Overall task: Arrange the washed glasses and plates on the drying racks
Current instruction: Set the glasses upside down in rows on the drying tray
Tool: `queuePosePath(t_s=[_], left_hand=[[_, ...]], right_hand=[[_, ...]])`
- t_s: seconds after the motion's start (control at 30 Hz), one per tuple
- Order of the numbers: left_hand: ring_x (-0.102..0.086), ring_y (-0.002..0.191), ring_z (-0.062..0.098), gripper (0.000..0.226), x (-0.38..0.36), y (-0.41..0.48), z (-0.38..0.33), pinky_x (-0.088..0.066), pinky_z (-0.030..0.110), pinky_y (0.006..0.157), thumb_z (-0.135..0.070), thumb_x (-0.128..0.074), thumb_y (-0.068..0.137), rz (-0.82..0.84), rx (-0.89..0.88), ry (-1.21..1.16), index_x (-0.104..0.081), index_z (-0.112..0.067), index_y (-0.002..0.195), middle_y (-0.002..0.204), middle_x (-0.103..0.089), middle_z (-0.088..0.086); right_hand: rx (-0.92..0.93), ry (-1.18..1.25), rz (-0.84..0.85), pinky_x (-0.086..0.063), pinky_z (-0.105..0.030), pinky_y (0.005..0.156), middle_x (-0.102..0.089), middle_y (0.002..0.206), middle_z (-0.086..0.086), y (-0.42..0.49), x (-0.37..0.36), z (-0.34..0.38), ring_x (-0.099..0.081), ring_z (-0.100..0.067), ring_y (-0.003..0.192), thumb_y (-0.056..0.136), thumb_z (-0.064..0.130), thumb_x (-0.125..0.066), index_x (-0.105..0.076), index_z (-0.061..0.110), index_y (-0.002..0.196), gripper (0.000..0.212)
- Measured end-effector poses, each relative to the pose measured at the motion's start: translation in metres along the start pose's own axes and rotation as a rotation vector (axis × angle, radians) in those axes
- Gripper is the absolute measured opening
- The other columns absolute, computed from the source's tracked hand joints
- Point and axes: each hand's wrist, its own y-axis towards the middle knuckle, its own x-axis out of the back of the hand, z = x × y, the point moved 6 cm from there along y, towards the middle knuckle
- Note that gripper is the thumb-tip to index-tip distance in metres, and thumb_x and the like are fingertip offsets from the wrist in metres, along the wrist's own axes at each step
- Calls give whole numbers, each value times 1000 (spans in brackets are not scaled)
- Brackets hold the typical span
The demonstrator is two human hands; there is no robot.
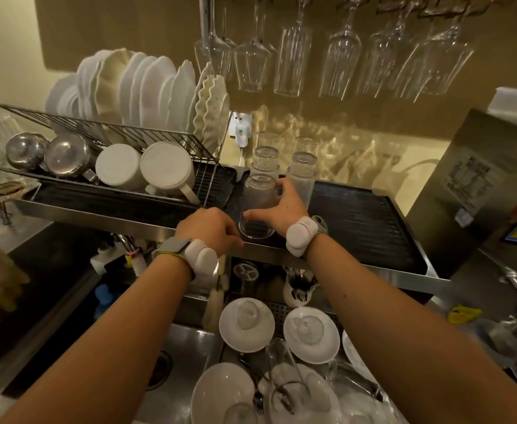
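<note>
Right hand (284, 206) grips inverted glass (258, 194) on tray (364, 221); left hand (208, 229) rests beside glass, relaxed, holding nothing.

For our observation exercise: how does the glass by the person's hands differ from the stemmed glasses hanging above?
The tumbler has no stem and stands rim-down on the black tray, held by the right hand. The stemmed glasses hang from an overhead rail, untouched. Both are clear glass, upside down.

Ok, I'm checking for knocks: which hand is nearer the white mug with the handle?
Left. The left hand rests on the steel ledge, just below and right of the mug. The right hand holds the upturned glass, farther right.
</note>
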Motion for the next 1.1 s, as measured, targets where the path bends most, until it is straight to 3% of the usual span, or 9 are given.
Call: queuePosePath(t_s=[0.2,0.4,0.5,0.57,0.6,0.77,0.9,1.0,1.1], left_hand=[[-64,77,5,8,0,2,-2,-60,36,75,-50,-75,81,8,11,-19,-76,-42,80,79,-69,-19],[-66,79,7,9,-1,-6,-5,-61,40,79,-44,-74,83,-7,-27,-126,-70,-39,77,81,-69,-16],[-66,87,8,16,-5,-20,-13,-57,41,86,-50,-70,83,-171,-124,-127,-75,-36,90,88,-68,-18],[-62,95,10,21,-12,-27,-27,-55,40,90,-49,-69,85,-249,-228,-153,-76,-35,100,99,-67,-14],[-60,98,9,23,-22,-32,-36,-54,37,90,-47,-69,86,-257,-296,-187,-75,-34,105,102,-66,-13],[-55,108,7,30,-36,-36,-52,-49,31,95,-44,-68,87,-307,-403,-297,-71,-31,114,113,-63,-12],[-53,105,9,24,-50,-34,-55,-46,29,93,-42,-73,88,-365,-352,-356,-75,-27,106,110,-63,-9],[-49,99,6,19,-54,-35,-59,-41,28,92,-42,-75,86,-419,-341,-351,-73,-28,100,105,-62,-11],[-48,98,6,12,-56,-35,-59,-42,34,95,-36,-75,87,-427,-320,-347,-72,-29,96,103,-59,-14]], right_hand=[[-32,-23,2,-48,-17,67,-56,114,4,-3,-3,6,-61,-18,100,56,41,-96,-33,35,117,88],[-155,-25,-4,-40,-17,61,-56,110,2,-28,19,15,-58,-13,94,58,53,-93,-37,18,123,92],[-129,138,-135,-47,-23,65,-63,97,2,-60,43,19,-62,-9,80,75,46,-85,-51,17,114,59],[-100,227,-40,-48,-25,57,-67,74,-1,-85,46,7,-60,-8,60,89,38,-73,-65,15,98,27],[-105,230,51,-46,-22,52,-66,65,-3,-103,43,-8,-57,-9,51,96,38,-64,-71,14,90,26],[-394,44,310,-42,-21,45,-66,55,-8,-161,18,-94,-53,-11,43,101,61,-36,-74,11,59,75],[-521,-306,354,-53,-40,73,-74,87,-14,-178,-6,-171,-64,-22,77,94,57,-58,-74,4,93,56],[-606,-444,376,-42,-35,79,-61,110,-6,-192,-22,-205,-55,-23,96,78,66,-71,-61,15,122,68],[-582,-544,533,-42,-37,84,-58,113,-8,-193,-39,-214,-59,-31,112,82,59,-72,-59,15,130,66]])
